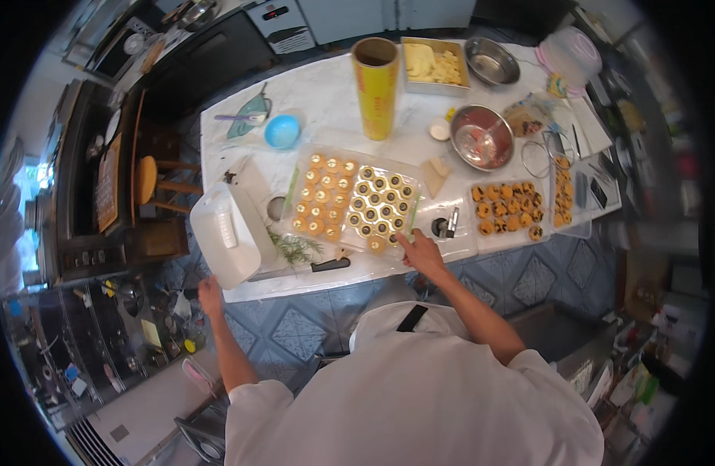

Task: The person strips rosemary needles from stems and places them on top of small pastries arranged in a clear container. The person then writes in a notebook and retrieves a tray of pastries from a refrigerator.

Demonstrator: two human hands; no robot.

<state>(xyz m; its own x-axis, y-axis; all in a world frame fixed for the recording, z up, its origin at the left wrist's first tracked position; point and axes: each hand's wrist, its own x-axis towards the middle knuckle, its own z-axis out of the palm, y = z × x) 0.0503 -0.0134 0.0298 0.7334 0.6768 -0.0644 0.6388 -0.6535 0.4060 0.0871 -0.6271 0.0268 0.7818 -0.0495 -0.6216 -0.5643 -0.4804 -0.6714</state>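
My left hand (pixel 210 297) is at the near lower corner of a white plastic bin (pixel 264 239), by the table's left front edge; whether the fingers grip its rim is not clear. My right hand (pixel 422 255) reaches to the near right corner of a clear plastic tray (pixel 344 240). Its fingertips touch or nearly touch a small dark-centred pastry cup (pixel 393 239). Rows of these cups fill the tray's right half. On the left half stand rows of orange-tan rounds (pixel 319 196) with pale tops. One such round (pixel 376 244) sits at the front of the right half.
Near the front edge lie a black-handled knife (pixel 331 265) and green herb sprigs (pixel 296 247). A tall yellow roll (pixel 376 93) stands behind the tray. Rightward are a steel bowl (pixel 482 140) with red residue and dark-topped rounds (pixel 507 207). A blue bowl (pixel 282 131) sits back left.
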